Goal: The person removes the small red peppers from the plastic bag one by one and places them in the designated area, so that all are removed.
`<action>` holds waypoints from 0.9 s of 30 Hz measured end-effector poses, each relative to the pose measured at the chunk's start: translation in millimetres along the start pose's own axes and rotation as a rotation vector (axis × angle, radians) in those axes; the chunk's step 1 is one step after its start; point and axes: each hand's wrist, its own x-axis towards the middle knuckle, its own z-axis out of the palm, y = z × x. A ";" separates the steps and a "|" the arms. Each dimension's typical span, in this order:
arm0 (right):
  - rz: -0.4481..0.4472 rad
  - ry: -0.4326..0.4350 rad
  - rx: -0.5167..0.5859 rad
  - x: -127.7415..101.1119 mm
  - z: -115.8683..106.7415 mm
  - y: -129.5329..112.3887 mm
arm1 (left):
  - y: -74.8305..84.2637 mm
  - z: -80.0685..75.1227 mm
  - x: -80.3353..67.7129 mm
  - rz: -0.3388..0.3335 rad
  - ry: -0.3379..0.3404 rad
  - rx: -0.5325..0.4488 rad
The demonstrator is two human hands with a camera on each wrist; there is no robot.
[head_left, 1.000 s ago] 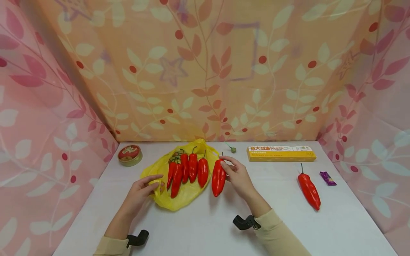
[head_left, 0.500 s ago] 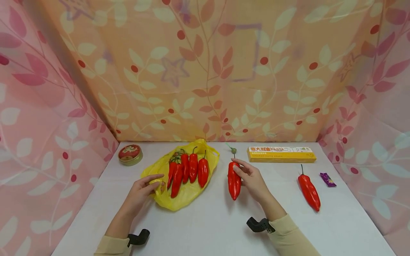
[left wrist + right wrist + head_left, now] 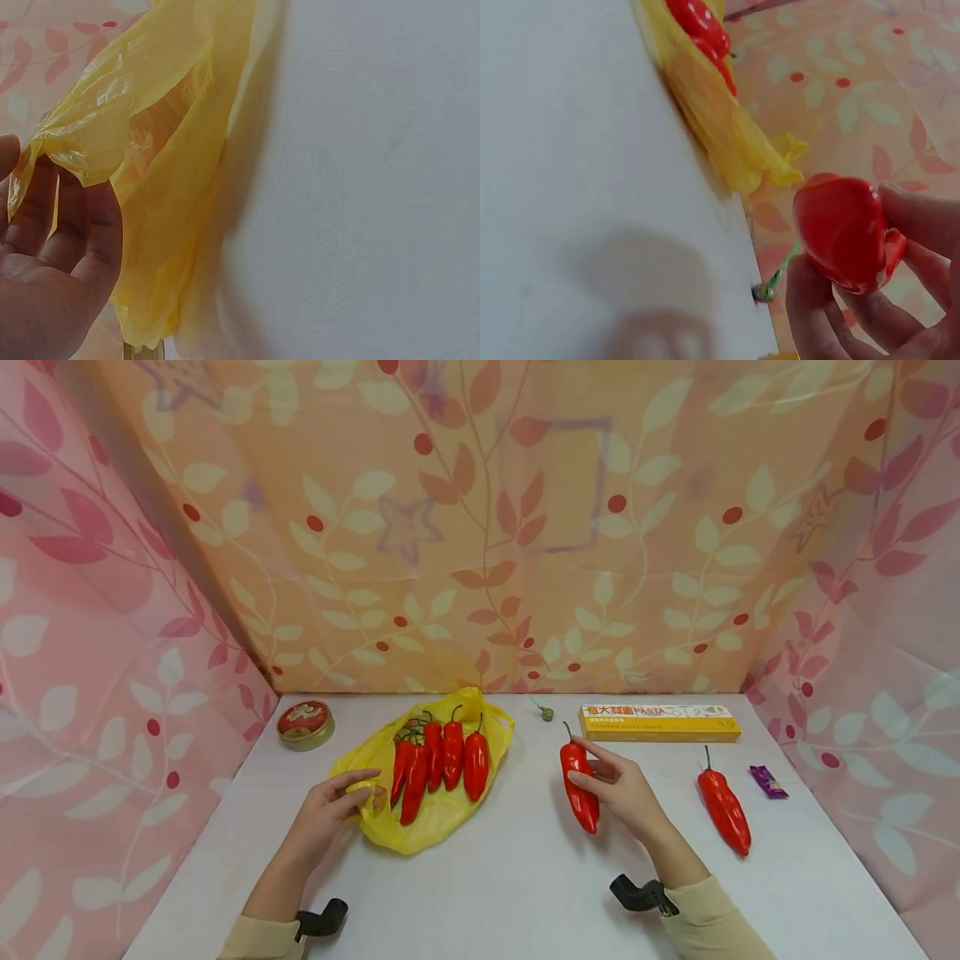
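Note:
My left hand (image 3: 327, 810) pinches the near left edge of a yellow plastic bag (image 3: 412, 839), and the left wrist view shows the thin plastic gathered between thumb and fingers. Several red peppers (image 3: 453, 756) with green stems lie side by side on the spread bag. My right hand (image 3: 621, 787) grips one more red pepper (image 3: 577, 789) between thumb and fingers, to the right of the bag, stem pointing away. From the right wrist camera this held pepper (image 3: 840, 229) appears end-on, a shadow falling on the tabletop beside it. Another red pepper (image 3: 723, 810) lies alone farther right.
A yellow pasta box (image 3: 660, 724) stands at the back right, with a small purple packet (image 3: 768, 781) near the right side. Behind the bag's right edge lies a small green lollipop-like piece (image 3: 547, 713). A round red-lidded tin (image 3: 305, 724) sits back left. Patterned cloth walls (image 3: 480, 568) enclose the table.
My right hand has carried its pepper rightward, away from the bag's right edge, and the pepper now slants. The left hand keeps its place on the bag.

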 end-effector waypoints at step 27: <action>0.074 0.125 -0.356 -33.9 -77.8 29.4 | -1.1 1.8 -1.0 -0.008 0.003 -0.009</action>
